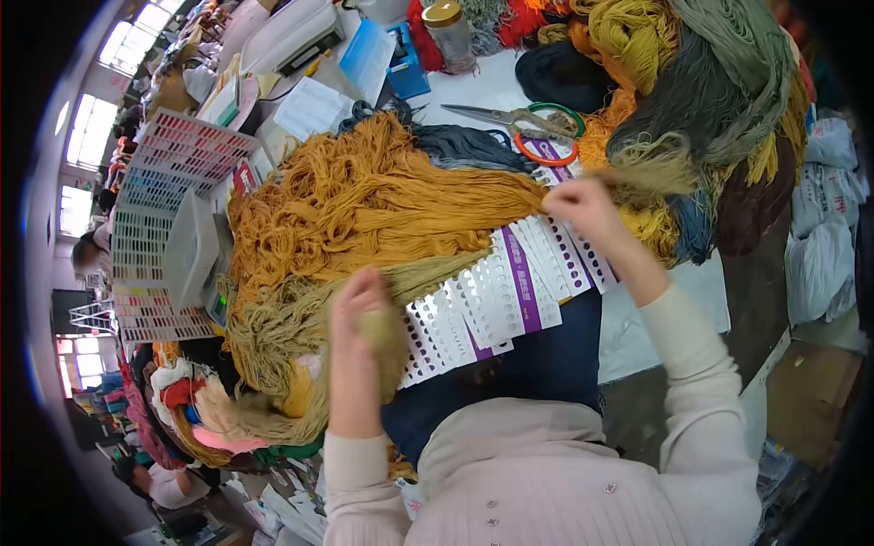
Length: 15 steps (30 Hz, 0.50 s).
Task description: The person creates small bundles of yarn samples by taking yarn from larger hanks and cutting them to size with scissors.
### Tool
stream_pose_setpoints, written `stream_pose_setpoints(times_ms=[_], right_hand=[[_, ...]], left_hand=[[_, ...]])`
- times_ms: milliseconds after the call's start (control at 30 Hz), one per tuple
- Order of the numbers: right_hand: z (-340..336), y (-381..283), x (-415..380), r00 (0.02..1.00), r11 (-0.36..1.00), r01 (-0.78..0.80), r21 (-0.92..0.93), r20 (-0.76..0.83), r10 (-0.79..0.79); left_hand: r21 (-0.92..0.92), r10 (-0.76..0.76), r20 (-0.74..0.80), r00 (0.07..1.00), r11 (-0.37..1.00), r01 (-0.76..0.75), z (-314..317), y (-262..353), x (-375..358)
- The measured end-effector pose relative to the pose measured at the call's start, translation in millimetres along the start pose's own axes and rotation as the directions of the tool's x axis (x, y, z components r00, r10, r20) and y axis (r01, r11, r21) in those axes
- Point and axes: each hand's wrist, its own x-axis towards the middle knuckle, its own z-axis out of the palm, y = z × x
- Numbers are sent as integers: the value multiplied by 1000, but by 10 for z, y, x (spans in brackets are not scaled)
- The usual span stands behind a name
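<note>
My left hand (357,314), partly blurred, is closed around a bundle of olive yarn (300,314) at the left of my lap. My right hand (587,211) is pinched closed at the narrow end of a large mustard-orange hank of yarn (391,196); a thin strand in its fingertips is hard to make out. Blurred olive-tan strands (651,177) lie just beyond that hand. Between my hands, white and purple cards with punched holes (519,282) fan out over my lap, and an olive length of yarn crosses their upper edge.
Scissors (523,118) with red and green handles lie beyond the yarn. Grey, yellow and dark hanks (701,100) pile up at the right. A colour chart (164,227) stands at the left, and a glass jar (449,36) at the back. Another person (173,487) is at lower left.
</note>
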Motion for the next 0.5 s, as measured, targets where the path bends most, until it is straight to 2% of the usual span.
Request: stream_pose_setpoints(times_ms=[33,67,133,200,300,333,400,500], right_hand=[[98,248,38,998,998,63,-24,-6,-63],[193,320,19,982,984,153,-95,-100,-162],[305,404,-10,929,936,254,-244,-210,-306],[361,419,-69,902,892,299,-338,-204,-380],[430,449,-111,869,824,341,-452,-183,-460],[452,455,-120,859,803,351,-482,-176,-481],[418,424,-129,900,845,303,-440,-159,-406],[318,404,-139,923,878,264,-400,-159,-350]], left_hand=[[122,-123,197,973,987,100,208,-205,39],[257,-262,366,893,951,173,364,-363,76],[532,-311,247,918,835,140,698,-715,123],[621,-256,155,954,777,107,818,-1061,259],[708,-226,194,955,706,23,804,-1359,514],[767,-209,218,953,640,-35,794,-1361,508],[860,-178,268,947,487,-152,784,-1308,465],[888,-212,326,921,402,-222,554,-1202,462]])
